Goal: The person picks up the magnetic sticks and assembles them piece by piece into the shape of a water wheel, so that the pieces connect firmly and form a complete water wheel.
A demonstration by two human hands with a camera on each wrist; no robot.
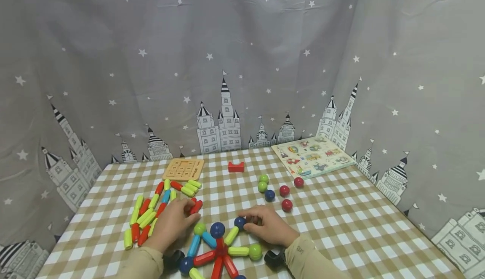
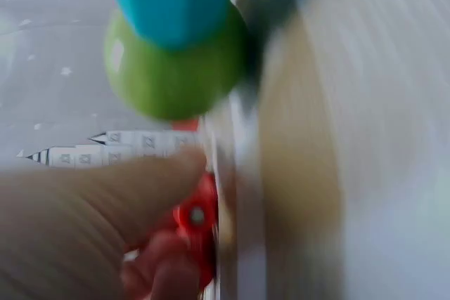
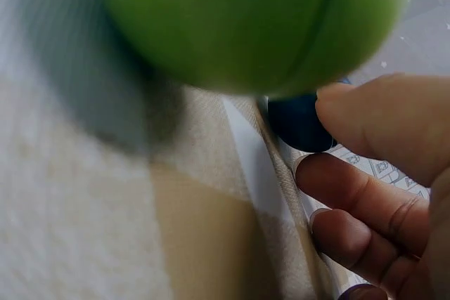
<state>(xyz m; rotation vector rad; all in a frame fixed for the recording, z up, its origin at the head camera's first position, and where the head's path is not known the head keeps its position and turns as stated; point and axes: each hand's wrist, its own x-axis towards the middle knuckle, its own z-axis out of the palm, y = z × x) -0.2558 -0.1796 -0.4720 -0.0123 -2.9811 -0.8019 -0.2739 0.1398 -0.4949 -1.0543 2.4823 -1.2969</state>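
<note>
Pinching dk blue ball (image 1: 240, 222) btwn thumb & forefinger of R hand (image 1: 268, 224); in R wrist view, pressing thumb to one side of it, w/ other fingers bent below. With L hand (image 1: 174, 218), bending thumb & fingers about red rods (image 1: 196, 207), near upper L of build; can't tell if pinching one or only touching, owing to blur in L wrist view.

Placing pinched ball at outer end of yellow-green rod (image 1: 231, 235), on star-shaped build (image 1: 221, 251) low in head view, partly cut off at bottom edge. Topped at hub w/ second dk blue ball (image 1: 217, 230) over short upright red piece. Spoked w/ red, lt blue & yellow-green rods; tipped R w/ green ball (image 1: 255, 252), upper L w/ another green ball (image 1: 199, 229), lower L w/ third dk blue ball (image 1: 186, 265). Linking these last two: lt blue rod (image 1: 194, 246).

Can see loose rods (image 1: 147, 220) L of L hand, mostly red & yellow-green. Beyond R hand, can see loose balls (image 1: 286, 205): 3 red, 2 green, 1 dk blue. Farther back on brown-&-white checked worktop (image 1: 360, 220), can see number board (image 1: 183, 169) at L, red arch block (image 1: 236, 167) in mid, picture board (image 1: 313, 157) at R. Behind, can see gray curtain (image 1: 265, 30) w/ stars & castles.
</note>
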